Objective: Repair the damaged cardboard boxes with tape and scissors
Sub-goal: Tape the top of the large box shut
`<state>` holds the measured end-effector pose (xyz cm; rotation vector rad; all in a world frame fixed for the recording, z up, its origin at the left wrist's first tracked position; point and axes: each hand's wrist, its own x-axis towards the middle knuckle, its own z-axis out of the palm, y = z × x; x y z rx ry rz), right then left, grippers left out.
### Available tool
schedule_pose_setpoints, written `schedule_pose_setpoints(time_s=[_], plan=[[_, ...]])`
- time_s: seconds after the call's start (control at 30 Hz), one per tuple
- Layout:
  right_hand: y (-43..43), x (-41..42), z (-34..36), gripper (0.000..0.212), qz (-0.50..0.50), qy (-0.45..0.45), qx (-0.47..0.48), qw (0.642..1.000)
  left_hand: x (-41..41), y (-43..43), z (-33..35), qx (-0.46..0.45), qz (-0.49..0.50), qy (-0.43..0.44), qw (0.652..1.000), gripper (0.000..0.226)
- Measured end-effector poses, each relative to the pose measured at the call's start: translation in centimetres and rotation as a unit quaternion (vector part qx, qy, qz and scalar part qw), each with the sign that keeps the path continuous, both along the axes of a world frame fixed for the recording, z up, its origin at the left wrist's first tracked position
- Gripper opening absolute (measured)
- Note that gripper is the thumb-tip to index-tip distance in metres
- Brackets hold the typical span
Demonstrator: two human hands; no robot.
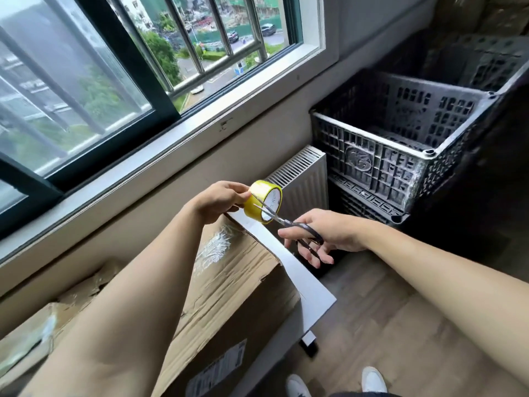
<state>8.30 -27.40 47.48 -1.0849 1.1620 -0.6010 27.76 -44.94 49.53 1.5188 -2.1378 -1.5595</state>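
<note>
Creased cardboard box [229, 282]; glossy yellow tape roll [262, 201]; steel scissors [286, 222].

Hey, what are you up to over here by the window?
A person is mending a worn cardboard box that sits on a white table. The left hand holds a yellow tape roll above the box's far end, while the right hand brings black-handled scissors up to it, blades across the roll, apparently about to cut.
</note>
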Motion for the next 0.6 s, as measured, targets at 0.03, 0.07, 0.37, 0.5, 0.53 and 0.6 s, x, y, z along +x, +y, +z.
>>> schedule_pose_setpoints(time_s=[0.03,0.07,0.37,0.5,0.53,0.6], plan=[[0.1,-0.1,0.2,0.047,0.013,0.006,0.010,1.000,0.0,0.1,0.2,-0.002,0.007,0.007,1.000,0.019],[0.3,-0.1,0.3,0.043,0.024,0.007,0.021,0.999,-0.1,0.3,0.4,-0.001,0.014,0.014,1.000,0.018],[-0.1,0.2,0.1,0.046,0.044,0.032,0.056,0.997,-0.7,0.6,1.0,-0.009,0.044,0.037,0.998,0.016],[-1.1,1.2,-1.1,0.061,0.029,0.048,0.051,0.997,-0.9,0.4,0.7,-0.007,0.038,0.041,0.998,0.014],[-1.3,1.5,-1.3,0.061,0.022,0.047,0.048,0.997,-1.0,0.4,0.6,-0.007,0.035,0.043,0.998,0.014],[-1.9,2.0,-1.4,0.056,0.016,0.047,0.039,0.998,-1.1,0.4,0.5,-0.008,0.023,0.041,0.999,0.017]])
